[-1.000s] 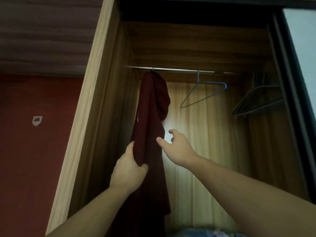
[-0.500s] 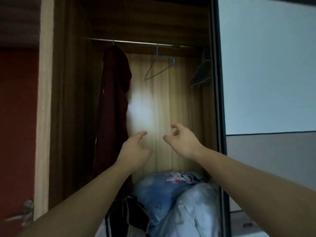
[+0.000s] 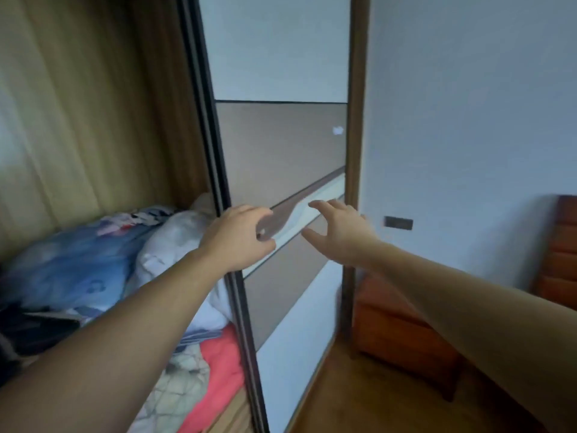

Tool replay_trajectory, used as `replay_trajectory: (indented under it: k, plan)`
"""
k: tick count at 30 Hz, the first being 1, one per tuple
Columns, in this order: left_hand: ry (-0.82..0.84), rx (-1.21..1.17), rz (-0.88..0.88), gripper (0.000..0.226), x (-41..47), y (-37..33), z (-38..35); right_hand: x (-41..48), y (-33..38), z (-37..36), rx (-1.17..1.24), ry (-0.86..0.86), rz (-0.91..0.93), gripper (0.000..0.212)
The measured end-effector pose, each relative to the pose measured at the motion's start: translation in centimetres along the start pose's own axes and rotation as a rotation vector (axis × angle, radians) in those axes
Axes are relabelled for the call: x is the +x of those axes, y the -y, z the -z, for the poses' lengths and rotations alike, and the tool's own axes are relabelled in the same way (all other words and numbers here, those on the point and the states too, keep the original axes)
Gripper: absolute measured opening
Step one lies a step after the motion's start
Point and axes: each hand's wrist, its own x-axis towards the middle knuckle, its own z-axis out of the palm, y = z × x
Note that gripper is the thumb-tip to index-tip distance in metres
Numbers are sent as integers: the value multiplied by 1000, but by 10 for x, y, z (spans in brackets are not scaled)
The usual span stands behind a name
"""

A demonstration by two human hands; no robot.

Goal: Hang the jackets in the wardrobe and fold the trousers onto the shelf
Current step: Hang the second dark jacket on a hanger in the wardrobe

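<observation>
1. Wardrobe (image 3: 93, 104): fills the left of the view. Its compartment is open, with a pale wood-grain back wall and a darker side wall.
2. Sliding door (image 3: 281, 145): stands just right of the open compartment in a dark frame. It has white and taupe panels and a wavy band across the middle.
3. Left hand (image 3: 240, 235): reaches forward in front of the door's dark edge. The fingers are loosely curled apart from the thumb and hold nothing. Contact with the edge cannot be told.
4. Right hand (image 3: 340, 235): reaches forward beside the left hand, in front of the door's right side. The fingers are spread and nearly straight, and it holds nothing.
5. Blue bundle (image 3: 71, 260): patterned bedding on the floor of the compartment, at the left.
6. White bundle (image 3: 175, 239): lies against the blue bundle, next to the door's edge.
7. Coral quilt (image 3: 221, 354): lies lower front, beside a pale checked cloth (image 3: 175, 379).
8. Jackets and trousers: none can be made out in the blurred pile.
9. Wooden cabinet (image 3: 399, 332): stands on the wooden floor (image 3: 359, 401), against the pale wall (image 3: 468, 104).
10. Dark wall plate (image 3: 398, 222): fixed to the wall above the cabinet.
11. Headboard (image 3: 559, 245): reddish wood at the far right edge.
</observation>
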Motion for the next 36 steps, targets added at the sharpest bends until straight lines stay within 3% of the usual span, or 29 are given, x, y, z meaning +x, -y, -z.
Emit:
replay_trajectory:
  k: [9, 16, 21, 28, 36]
  plan:
    - [375, -112, -386, 64, -43, -163, -148, -218, -135, 31, -251, 58, -531, 67]
    - [586, -151, -663, 63, -130, -330, -205, -432, -198, 66, -270, 22, -939, 74]
    - [726, -223, -793, 60, -232, -438, -236, -577, -206, 90, -216, -47, -1157, 70]
    - [909, -253, -1156, 59, -377, -568, -254, -749, -182, 112, -213, -177, -1508, 70]
    - [1068, -294, -1500, 57, -514, -650, -275, -878, -126, 109, -222, -297, -1932, 68]
